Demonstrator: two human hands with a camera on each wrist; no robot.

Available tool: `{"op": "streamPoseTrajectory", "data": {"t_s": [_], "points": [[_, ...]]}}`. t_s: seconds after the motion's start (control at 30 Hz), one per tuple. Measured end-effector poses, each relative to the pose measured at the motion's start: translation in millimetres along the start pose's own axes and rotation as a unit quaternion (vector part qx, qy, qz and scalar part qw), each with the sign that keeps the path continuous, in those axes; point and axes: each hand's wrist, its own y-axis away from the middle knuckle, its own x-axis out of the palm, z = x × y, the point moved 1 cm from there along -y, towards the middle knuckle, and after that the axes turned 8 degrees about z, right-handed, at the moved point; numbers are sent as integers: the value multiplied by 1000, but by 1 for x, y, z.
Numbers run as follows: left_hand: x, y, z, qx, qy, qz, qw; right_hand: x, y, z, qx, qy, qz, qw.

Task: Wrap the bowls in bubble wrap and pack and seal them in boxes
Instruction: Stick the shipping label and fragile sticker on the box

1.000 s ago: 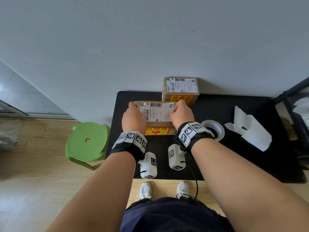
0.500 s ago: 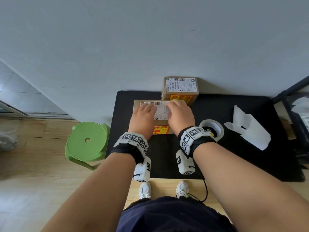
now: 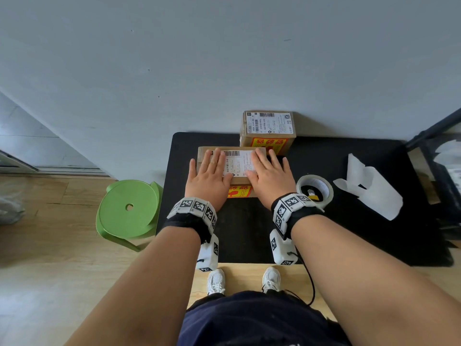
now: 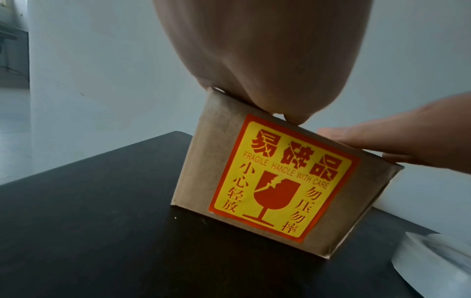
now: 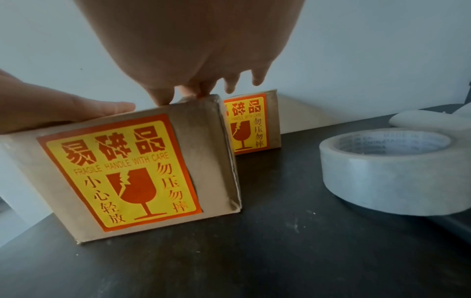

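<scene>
A person stands at a black-topped table (image 3: 349,156) set against a pale grey wall (image 3: 224,58), both palms laid flat on the near brown cardboard box (image 3: 239,193), which stands on the table's left half, just in front of a second brown cardboard box (image 3: 268,126) placed against the wall. The left hand (image 3: 209,174) rests on the left part of the box's top with its fingers straight and slightly spread; the right hand (image 3: 270,174) rests on the right part in the same manner, its outer fingers reaching past the box's right edge. Neither hand grips or pinches anything; both press downward with open palms. Between the two hands lies a white shipping label with a barcode (image 3: 238,162), stuck to the top of the near box. The front face of that box carries a red-and-yellow fragile sticker showing a broken glass (image 4: 280,177), and the far box bears a like sticker on its front and a like white label on its top. The near box's flaps are closed. To the right of the near box, close beside the right wrist, a roll of translucent white packing tape (image 5: 392,171) lies flat on the table. Farther right lies a crumpled piece of white paper (image 3: 371,188). A round green plastic stool (image 3: 127,211) stands on the wooden floor at the table's left.
</scene>
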Motion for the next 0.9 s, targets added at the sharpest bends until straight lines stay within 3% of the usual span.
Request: {"op": "streamPoseTrajectory", "data": {"t_s": [0.3,0.47,0.67,0.83,0.9], "points": [[1,-1,1,-4,-20,4,1000,-7,-8,3,-8,-2,23,1000],[0,0,3,-10,-33,15,999,-2,4,-7,6,-31,-59,998],[0,1,1,-19,-40,7,999,3,18,-11,-73,-83,-238,965],[4,2,0,-42,-54,-15,998,8,31,-14,-47,-108,-275,954],[5,4,2,-63,-45,-21,997,6,31,-10,-4,-161,-236,958]]}}
